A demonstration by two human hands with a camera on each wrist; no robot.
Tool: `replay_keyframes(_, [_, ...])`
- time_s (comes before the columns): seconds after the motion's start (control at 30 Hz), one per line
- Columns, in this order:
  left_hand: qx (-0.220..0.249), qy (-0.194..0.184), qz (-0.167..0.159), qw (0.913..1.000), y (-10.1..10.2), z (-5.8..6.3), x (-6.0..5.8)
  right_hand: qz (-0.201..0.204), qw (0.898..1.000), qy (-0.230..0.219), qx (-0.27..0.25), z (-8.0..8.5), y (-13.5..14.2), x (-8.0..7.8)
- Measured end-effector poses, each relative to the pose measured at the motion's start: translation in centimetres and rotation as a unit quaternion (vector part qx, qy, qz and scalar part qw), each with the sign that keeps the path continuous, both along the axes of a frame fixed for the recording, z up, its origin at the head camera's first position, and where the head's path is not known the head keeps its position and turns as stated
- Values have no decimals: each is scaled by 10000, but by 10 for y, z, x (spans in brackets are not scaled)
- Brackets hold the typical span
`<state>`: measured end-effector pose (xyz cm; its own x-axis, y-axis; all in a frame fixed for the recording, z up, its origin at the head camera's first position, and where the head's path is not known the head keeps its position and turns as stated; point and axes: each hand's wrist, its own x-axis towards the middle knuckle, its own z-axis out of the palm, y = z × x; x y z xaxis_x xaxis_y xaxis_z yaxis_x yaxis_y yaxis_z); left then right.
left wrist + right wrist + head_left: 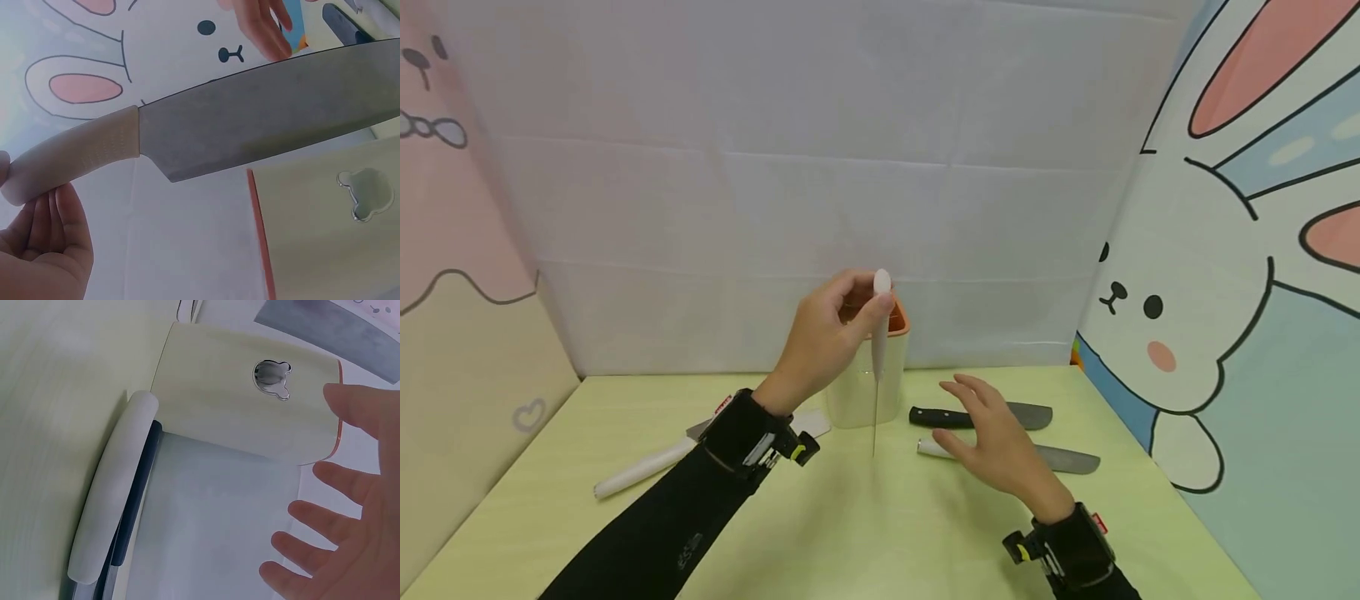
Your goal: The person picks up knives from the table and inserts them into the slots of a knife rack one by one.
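My left hand [829,329] pinches a kitchen knife by the end of its pale handle [81,150]. The wide grey blade [269,109] points down, seen edge-on in the head view, just in front of a cream knife holder [847,398] with an orange rim. Fingers spread and bent, my right hand [1000,446] hovers over two knives on the table at the right and holds nothing. One has a black handle [942,417]; the other, nearer knife has a white handle [112,490].
Another knife with a white handle [643,471] lies on the left of the pale green table [850,542], partly hidden behind my left forearm. A white sheet [820,208] hangs behind the table. Cartoon-printed panels stand at both sides, a rabbit panel [1285,433] on the right.
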<state>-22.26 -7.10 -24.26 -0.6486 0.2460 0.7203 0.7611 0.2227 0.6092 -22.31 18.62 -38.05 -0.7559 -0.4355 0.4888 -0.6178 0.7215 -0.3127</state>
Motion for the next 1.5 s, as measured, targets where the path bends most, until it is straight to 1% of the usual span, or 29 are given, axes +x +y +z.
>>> replay_keyframes(0.03, [-34, -17, -1, 10000, 0, 6, 3, -61, 10000, -42, 58, 0, 1, 0])
replay_keyframes(0.07, [-72, -17, 9, 10000, 0, 10, 2, -106, 9999, -67, 110, -1, 1, 0])
replay_keyframes(0.1, [-108, -38, 15, 9999, 0, 15, 3, -152, 9997, -82, 170, -1, 2, 0])
replay_keyframes(0.2, [-138, -16, -11, 9999, -1, 29, 3, -226, 9993, -102, 282, -2, 4, 0])
replay_keyframes(0.27, [-153, 6, -17, 9999, -1, 37, 3, -255, 9990, -83, 365, -4, 6, -1])
replay_keyframes(0.3, [-172, -21, -8, 9998, 0, 45, 7, -269, 9988, -73, 397, -5, 7, -1])
replay_keyframes(0.43, [-220, -71, 14, 9997, 1, 65, 8, -310, 9984, -7, 468, -9, 11, -2])
replay_keyframes(0.6, [-174, -132, 41, 9998, 5, 86, 8, -336, 9986, -85, 400, -11, 14, -1])
replay_keyframes(0.77, [-177, -95, 212, 9996, 7, 102, 2, -349, 9984, -251, 362, -11, 15, 0])
replay_keyframes(0.83, [-203, -70, 302, 9993, 7, 107, -3, -329, 9985, -261, 344, -11, 15, -1])
replay_keyframes(0.9, [-217, -53, 367, 9991, 6, 110, -11, -313, 9986, -270, 322, -10, 15, -1])
replay_keyframes(1.1, [-217, -46, 455, 9987, 2, 113, -48, -294, 9986, -347, 273, -9, 16, -2])
replay_keyframes(1.2, [-246, -46, 410, 9988, 3, 115, -62, -289, 9984, -421, 244, -8, 17, -1])
replay_keyframes(1.3, [-325, -23, 380, 9987, 4, 118, -72, -284, 9983, -437, 262, -9, 18, -1])
replay_keyframes(1.5, [-533, 29, 485, 9974, 3, 122, -84, -253, 9987, -365, 263, -10, 17, -1])
